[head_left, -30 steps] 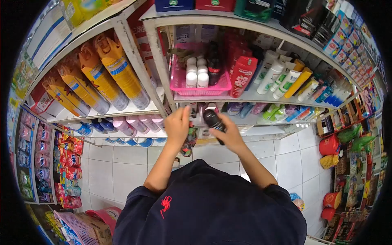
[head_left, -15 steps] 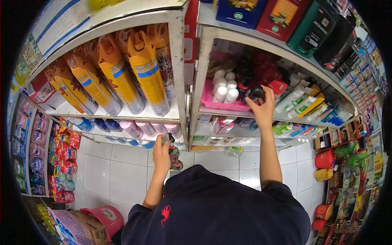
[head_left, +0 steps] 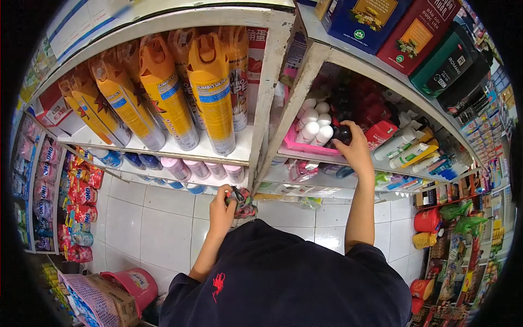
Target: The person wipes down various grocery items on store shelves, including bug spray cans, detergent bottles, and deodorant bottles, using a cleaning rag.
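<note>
Black bottle (head_left: 342,133) in right hand (head_left: 357,150) grip at pink basket (head_left: 305,146); left hand (head_left: 222,210) clutches cloth (head_left: 241,197)

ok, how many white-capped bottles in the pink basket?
4 visible: white-capped bottles clustered at the left end of the pink basket, beside the right hand on a dark bottle. More may be hidden behind.

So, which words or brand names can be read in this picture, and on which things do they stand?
"JUMBO VAPE": blue band of the tall yellow spray can.
"JUMBO": neighbouring yellow can.
"ROMANO": dark green box on the top shelf.
Red snack packets, white tubes, price tags: too small or blurred.
</note>
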Available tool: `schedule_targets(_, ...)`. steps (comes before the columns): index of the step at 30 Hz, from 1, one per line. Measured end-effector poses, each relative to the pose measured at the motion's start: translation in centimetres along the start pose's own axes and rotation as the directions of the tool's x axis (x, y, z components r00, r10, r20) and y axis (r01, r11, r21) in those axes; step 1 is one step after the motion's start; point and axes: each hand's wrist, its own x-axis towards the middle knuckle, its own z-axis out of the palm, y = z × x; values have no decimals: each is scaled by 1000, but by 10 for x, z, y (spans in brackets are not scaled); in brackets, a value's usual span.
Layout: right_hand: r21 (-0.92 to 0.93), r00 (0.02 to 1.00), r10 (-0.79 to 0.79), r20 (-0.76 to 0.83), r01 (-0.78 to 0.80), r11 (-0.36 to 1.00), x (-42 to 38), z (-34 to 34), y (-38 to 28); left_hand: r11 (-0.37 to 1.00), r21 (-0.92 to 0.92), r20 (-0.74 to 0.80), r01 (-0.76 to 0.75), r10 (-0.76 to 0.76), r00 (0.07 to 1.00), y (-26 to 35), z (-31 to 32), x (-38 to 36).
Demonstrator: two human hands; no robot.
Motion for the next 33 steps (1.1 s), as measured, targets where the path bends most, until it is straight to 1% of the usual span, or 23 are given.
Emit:
schedule_targets(1,-3,1000,8,-3,-8,1000,0,0,-3,1000,2,1,-1,1,1000,-1,1,1)
schedule_targets(2,-2,1000,8,-4,-8,1000,0,0,-8,992,-23,5,-126,126,992,-4,2,1)
schedule_targets(3,-151,998,-14,-65,4,989,-1,0,-20,968,-48,5,-248,249,969,-5,3,2)
schedule_targets(4,-297,992,-45,-121,7,955,-2,1,-28,968,-46,6,-248,248,969,-5,3,1)
schedule_targets(5,-295,992,-44,-122,6,956,-1,5,-29,961,-44,21,-272,274,962,-5,4,0)
schedule_targets(7,-360,983,-128,-133,73,930,0,11,-27,947,-65,32,-315,318,948,-2,5,-1)
schedule_targets(8,-358,983,-128,-134,73,931,-1,13,-28,947,-63,31,-316,319,947,-1,5,-1)
schedule_targets(11,-370,976,-132,-174,60,927,-2,16,-30,968,5,104,-252,250,963,-2,5,-4)
schedule_targets(14,-346,974,-141,-177,72,935,-2,11,-33,969,-53,114,-241,246,963,-3,8,-4)
schedule_targets(16,-261,935,-202,-291,125,957,-4,5,-35,969,-140,80,-205,217,973,2,12,-3)
schedule_targets(17,-260,933,-204,-297,127,957,-5,-3,-37,968,-139,77,-211,223,972,5,14,-4)
schedule_targets(19,-130,873,-232,-429,195,972,-9,-24,-45,936,-348,136,-61,115,984,16,15,-4)
schedule_targets(20,-130,869,-230,-438,192,973,-14,-33,-48,936,-345,138,-69,124,983,26,15,-4)
schedule_targets(22,134,884,-205,-420,284,949,-25,-50,-56,911,-373,143,-176,244,959,51,16,-3)
schedule_targets(23,138,878,-262,-400,340,930,-31,-55,-61,922,-347,183,-169,243,952,52,20,-2)
schedule_targets(24,182,935,-229,-273,283,942,-41,-58,-62,923,-343,189,-173,248,950,62,23,-1)
schedule_targets(26,298,963,-249,-101,268,916,-59,-47,-60,862,-241,171,-445,490,855,92,32,-5)
schedule_targets(27,382,969,-246,-30,238,893,-69,-36,-56,860,-240,181,-449,495,850,100,39,-10)
schedule_targets(28,460,968,-247,40,202,865,-78,-26,-55,836,-171,181,-521,546,818,109,48,-15)
schedule_targets(29,484,974,-198,115,119,867,-89,-23,-59,801,-103,184,-590,598,780,115,55,-19)
schedule_targets(30,502,971,-148,190,33,864,-100,-20,-61,838,-90,266,-538,541,798,120,62,-23)
schedule_targets(32,522,970,-130,204,5,853,-116,-15,-50,838,-171,279,-518,546,790,91,90,-21)
schedule_targets(33,583,971,-90,221,-57,810,-122,-16,-44,836,-177,294,-519,548,783,91,97,-24)
